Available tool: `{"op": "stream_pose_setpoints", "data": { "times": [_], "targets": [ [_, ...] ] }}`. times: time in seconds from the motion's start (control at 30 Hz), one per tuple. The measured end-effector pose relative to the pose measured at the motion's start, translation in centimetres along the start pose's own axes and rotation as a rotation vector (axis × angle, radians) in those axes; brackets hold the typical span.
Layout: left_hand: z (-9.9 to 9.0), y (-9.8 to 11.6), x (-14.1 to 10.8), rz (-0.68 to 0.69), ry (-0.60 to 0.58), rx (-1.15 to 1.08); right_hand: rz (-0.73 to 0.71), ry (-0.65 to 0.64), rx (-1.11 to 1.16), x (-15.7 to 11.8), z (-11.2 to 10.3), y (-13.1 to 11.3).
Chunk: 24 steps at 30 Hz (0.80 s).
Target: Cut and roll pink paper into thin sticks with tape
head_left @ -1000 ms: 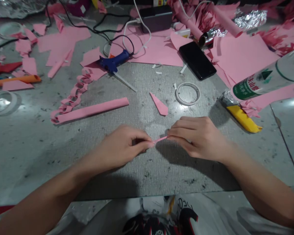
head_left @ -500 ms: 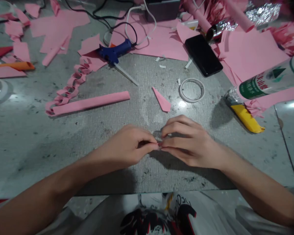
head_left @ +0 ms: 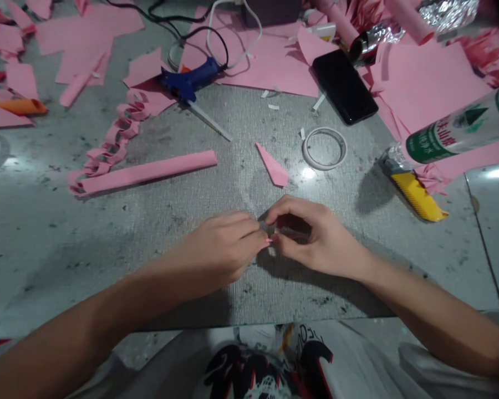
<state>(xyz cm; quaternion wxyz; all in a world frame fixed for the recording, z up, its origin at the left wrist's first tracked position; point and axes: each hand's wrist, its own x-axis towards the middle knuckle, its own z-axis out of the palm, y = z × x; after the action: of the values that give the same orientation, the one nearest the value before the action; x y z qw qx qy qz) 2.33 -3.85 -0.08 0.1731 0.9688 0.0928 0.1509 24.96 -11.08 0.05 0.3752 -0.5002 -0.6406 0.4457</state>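
My left hand (head_left: 228, 244) is closed in a pinch on a small piece of pink paper (head_left: 268, 240), most of which the fingers hide. Opposite it, my right hand (head_left: 311, 235) is curled, its thumb tip against the same piece and its index finger arched above. Beyond the hands lies a pointed, folded pink paper piece (head_left: 274, 168). A roll of white tape (head_left: 325, 148) rests to its right. Off to the left is a long folded pink paper strip (head_left: 149, 173), joined to a curled pink paper chain (head_left: 114, 141).
Behind are a blue glue gun (head_left: 191, 79) with a glue stick, a black phone (head_left: 344, 87) and pink paper sheets (head_left: 270, 66). At right, a labelled plastic bottle (head_left: 453, 130) lies beside a yellow-handled tool (head_left: 419, 197). Cables (head_left: 162, 22) cross the back.
My left hand has rolled over, its knuckles now covering more of the pinch. The right hand's fingers have drawn together and its index finger arches higher. The view has shifted slightly.
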Motion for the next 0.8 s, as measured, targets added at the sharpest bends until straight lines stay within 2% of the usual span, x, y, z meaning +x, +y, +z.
{"op": "stream_pose_setpoints", "data": {
  "times": [0.07,0.23,0.4,0.57,0.67,0.8],
  "targets": [
    [0.0,0.0,0.1,0.063,0.021,0.111,0.075,-0.011,0.043,0.1,-0.1,-0.3],
    [-0.9,0.0,0.5,0.205,0.086,0.303,0.153,-0.055,0.173,0.5,-0.7,-0.4],
    [-2.1,-0.3,0.4,0.213,0.118,0.222,0.277,-0.127,0.504,0.6,-1.5,0.2],
    [-1.6,-0.5,-0.6,0.265,0.147,0.169,0.364,-0.156,0.66,0.6,-1.7,0.3],
    [-1.0,-0.2,-0.6,0.171,0.217,0.2,0.42,-0.194,0.72,0.6,-1.6,0.3],
    [-0.7,0.5,0.3,-0.015,0.389,0.151,0.451,-0.199,0.83,0.4,-1.5,0.9]
  ]
}}
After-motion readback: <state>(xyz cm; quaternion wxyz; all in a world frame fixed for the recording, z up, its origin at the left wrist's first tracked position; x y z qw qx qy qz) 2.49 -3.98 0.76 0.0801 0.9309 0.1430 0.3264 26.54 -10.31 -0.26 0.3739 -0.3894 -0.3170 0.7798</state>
